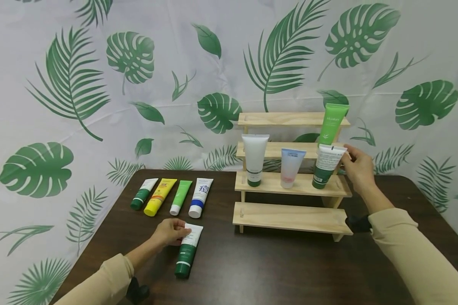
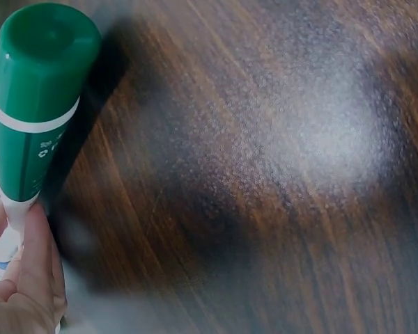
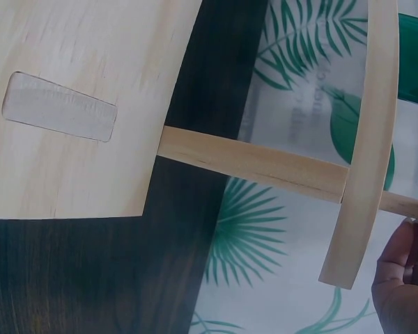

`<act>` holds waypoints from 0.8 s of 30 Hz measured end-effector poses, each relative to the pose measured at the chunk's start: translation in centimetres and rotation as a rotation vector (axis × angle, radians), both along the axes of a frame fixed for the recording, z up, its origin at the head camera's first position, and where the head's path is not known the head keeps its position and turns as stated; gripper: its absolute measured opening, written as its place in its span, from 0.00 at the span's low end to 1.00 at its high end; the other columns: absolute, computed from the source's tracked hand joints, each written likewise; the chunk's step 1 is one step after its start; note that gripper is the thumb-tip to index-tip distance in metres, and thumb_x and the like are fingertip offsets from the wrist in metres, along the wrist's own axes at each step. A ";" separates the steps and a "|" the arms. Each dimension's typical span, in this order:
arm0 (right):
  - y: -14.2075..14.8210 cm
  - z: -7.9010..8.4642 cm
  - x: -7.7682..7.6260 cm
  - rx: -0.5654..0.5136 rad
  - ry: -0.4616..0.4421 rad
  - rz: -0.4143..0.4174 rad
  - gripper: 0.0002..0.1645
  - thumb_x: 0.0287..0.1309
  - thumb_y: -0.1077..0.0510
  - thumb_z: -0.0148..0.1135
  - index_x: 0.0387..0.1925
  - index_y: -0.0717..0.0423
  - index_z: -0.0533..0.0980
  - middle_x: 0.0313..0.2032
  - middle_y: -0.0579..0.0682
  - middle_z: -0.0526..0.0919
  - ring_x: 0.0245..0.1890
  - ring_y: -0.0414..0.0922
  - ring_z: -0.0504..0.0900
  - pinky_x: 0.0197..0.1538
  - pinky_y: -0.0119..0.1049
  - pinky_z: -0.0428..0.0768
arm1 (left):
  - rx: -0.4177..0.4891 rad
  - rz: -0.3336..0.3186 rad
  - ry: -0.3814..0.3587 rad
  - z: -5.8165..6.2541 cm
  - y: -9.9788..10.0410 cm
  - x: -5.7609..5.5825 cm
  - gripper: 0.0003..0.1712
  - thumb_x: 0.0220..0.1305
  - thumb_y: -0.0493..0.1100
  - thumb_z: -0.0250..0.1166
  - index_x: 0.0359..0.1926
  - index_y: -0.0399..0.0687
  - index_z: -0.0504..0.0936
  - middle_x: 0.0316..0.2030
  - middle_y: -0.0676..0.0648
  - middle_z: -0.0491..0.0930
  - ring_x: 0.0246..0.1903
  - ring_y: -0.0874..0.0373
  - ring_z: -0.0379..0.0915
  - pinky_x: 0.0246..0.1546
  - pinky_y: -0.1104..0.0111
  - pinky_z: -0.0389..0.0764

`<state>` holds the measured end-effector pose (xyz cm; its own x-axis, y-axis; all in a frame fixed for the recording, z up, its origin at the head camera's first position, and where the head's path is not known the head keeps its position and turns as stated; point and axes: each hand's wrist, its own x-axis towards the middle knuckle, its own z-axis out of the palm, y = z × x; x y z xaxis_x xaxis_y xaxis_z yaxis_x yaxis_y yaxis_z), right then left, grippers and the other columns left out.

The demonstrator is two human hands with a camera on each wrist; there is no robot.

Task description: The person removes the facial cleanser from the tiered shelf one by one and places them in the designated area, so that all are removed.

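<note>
In the head view, my left hand (image 1: pixel 167 233) pinches the white end of a white-and-green squeeze tube (image 1: pixel 187 250) between thumb and fingers, its green cap toward me. The left wrist view shows that cap (image 2: pixel 45 62) above the dark tabletop. Over at the tiered wooden stand (image 1: pixel 290 214), my right hand (image 1: pixel 359 167) grips the upper edge of another white-and-green tube (image 1: pixel 324 167), which leans cap-down at the right end of the second step from the bottom. On that same step stand a tall white tube (image 1: pixel 255 156) and a small pale blue-and-pink tube (image 1: pixel 291 169).
A bright green tube (image 1: pixel 332 123) stands on a higher step. Left on the table (image 1: pixel 252 271) lie a small green-and-white tube (image 1: pixel 143 194), a yellow tube (image 1: pixel 160 197), a slim green tube (image 1: pixel 181 197) and a white-and-blue tube (image 1: pixel 201 197). Leaf-print cloth (image 1: pixel 137 76) hangs behind.
</note>
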<state>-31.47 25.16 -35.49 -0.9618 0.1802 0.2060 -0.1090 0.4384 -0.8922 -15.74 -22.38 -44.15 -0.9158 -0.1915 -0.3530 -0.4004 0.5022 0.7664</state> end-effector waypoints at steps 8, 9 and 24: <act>0.4 -0.1 0.1 0.006 -0.005 -0.019 0.29 0.68 0.56 0.41 0.67 0.67 0.59 0.56 0.67 0.70 0.29 0.20 0.68 0.32 0.13 0.74 | -0.032 -0.001 0.028 -0.1 0.3 -0.2 0.19 0.55 0.38 0.69 0.46 0.31 0.77 0.32 0.44 0.80 0.27 0.60 0.75 0.30 0.63 0.84; 0.5 -0.1 0.1 0.007 -0.006 -0.022 0.29 0.68 0.56 0.41 0.67 0.66 0.59 0.56 0.67 0.70 0.29 0.21 0.68 0.32 0.13 0.74 | -0.034 -0.003 0.031 -0.1 0.3 -0.2 0.20 0.55 0.38 0.69 0.46 0.31 0.77 0.32 0.44 0.80 0.27 0.59 0.75 0.30 0.63 0.84; 0.1 -0.1 0.0 0.008 -0.002 -0.017 0.29 0.68 0.56 0.42 0.67 0.66 0.59 0.57 0.68 0.71 0.31 0.23 0.68 0.33 0.14 0.74 | -0.125 -0.154 0.392 6.2 0.8 -1.8 0.19 0.62 0.40 0.64 0.50 0.34 0.76 0.37 0.41 0.78 0.34 0.50 0.80 0.28 0.71 0.81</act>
